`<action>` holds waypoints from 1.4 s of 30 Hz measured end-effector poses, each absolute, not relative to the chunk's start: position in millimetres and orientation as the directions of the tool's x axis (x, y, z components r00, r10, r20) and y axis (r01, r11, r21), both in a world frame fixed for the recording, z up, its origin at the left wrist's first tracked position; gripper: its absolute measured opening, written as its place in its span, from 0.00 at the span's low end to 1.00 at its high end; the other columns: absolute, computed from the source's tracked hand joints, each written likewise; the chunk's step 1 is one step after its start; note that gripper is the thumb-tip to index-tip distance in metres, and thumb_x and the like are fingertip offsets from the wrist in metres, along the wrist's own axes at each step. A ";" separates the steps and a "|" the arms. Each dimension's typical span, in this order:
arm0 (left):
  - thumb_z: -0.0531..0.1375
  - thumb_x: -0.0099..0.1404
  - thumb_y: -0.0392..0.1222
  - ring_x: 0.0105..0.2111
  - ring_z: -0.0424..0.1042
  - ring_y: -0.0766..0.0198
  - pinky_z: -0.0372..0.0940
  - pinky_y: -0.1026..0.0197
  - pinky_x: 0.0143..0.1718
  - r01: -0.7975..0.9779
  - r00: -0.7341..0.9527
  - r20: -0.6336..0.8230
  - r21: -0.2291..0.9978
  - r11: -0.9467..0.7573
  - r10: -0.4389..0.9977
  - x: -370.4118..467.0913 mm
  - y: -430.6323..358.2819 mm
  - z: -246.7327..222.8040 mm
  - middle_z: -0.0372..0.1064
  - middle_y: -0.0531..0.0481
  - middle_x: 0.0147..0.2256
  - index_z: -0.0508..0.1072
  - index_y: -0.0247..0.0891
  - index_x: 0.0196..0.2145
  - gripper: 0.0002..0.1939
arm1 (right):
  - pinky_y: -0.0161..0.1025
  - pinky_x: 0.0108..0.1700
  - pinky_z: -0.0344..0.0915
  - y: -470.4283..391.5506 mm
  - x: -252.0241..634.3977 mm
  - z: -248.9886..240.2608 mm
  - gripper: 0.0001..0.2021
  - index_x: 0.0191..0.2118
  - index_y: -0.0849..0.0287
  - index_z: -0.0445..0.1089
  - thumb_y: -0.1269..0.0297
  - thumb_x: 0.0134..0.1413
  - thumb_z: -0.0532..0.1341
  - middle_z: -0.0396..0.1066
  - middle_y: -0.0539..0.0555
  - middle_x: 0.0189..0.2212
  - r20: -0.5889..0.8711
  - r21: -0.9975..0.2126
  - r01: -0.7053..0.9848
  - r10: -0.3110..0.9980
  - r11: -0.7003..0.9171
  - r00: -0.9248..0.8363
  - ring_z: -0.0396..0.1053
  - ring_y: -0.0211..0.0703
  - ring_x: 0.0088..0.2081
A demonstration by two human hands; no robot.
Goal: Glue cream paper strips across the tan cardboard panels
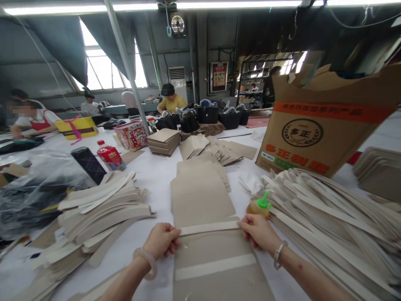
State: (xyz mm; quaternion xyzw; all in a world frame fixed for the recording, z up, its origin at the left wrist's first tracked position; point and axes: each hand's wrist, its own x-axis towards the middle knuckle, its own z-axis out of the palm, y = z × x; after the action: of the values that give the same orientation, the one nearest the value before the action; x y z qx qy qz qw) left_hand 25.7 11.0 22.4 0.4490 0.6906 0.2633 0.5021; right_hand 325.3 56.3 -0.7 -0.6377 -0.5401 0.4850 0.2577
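A pale narrow strip [209, 227] stretches between my two hands over a grey-beige board [216, 253]. My left hand [161, 240] pinches its left end, and my right hand [258, 230] pinches the right end. Closer to me, a second pale strip [216, 267] lies across the same board. Beyond the held strip, more rounded-corner boards [200, 196] overlap one another. Just past my right hand stands a squeeze bottle [260, 207] with a green nozzle and amber contents.
Piles of loose strips lie left [103, 213] and right [332, 221]. A big cardboard box [307, 133] stands at right. Further back are a board stack [164, 141], a red-capped bottle [110, 154] and black bags [207, 113]. Other people sit at work in the background.
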 end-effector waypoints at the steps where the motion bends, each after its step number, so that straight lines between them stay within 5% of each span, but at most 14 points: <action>1: 0.58 0.47 0.58 0.14 0.62 0.71 0.50 0.67 0.13 0.354 -0.096 -0.463 0.811 0.465 0.881 23.9 11.3 21.0 0.67 0.55 0.18 0.62 0.39 0.22 0.19 | 0.28 0.09 0.43 54.9 325.2 -2.2 0.12 0.21 0.56 0.56 0.58 0.48 0.56 0.63 0.44 0.12 -0.360 -0.850 0.432 0.931 -0.301 -0.058 0.54 0.30 0.08; 19: 0.55 0.63 0.50 0.11 0.55 0.76 0.46 0.69 0.13 0.391 -0.145 -0.533 0.743 0.543 0.834 20.2 21.0 6.8 0.64 0.60 0.17 0.65 0.36 0.25 0.15 | 0.27 0.08 0.38 58.2 323.0 -7.9 0.13 0.21 0.57 0.57 0.56 0.49 0.53 0.62 0.44 0.13 -0.404 -0.850 0.383 0.914 -0.362 -0.030 0.54 0.28 0.06; 32: 0.57 0.47 0.59 0.10 0.57 0.74 0.48 0.67 0.10 0.310 -0.170 -0.490 0.797 0.519 0.855 19.9 21.1 -2.1 0.66 0.57 0.16 0.62 0.39 0.22 0.19 | 0.27 0.07 0.45 57.4 324.6 -18.8 0.13 0.22 0.57 0.58 0.54 0.49 0.54 0.63 0.43 0.13 -0.393 -0.842 0.404 0.919 -0.358 -0.004 0.59 0.31 0.07; 42: 0.58 0.45 0.64 0.10 0.57 0.73 0.51 0.67 0.11 0.313 -0.169 -0.476 0.805 0.504 0.863 20.0 19.4 -5.5 0.65 0.57 0.15 0.63 0.39 0.21 0.23 | 0.25 0.06 0.46 56.6 318.8 -11.3 0.10 0.23 0.57 0.56 0.58 0.51 0.53 0.63 0.42 0.13 -0.397 -0.855 0.353 0.917 -0.381 0.029 0.58 0.30 0.07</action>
State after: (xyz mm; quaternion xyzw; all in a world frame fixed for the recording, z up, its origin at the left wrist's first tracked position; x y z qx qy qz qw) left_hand 20.0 19.4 -5.5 0.4129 0.7120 0.2781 0.4952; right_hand 318.8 56.6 -11.3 -0.6606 -0.4808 0.5041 0.2799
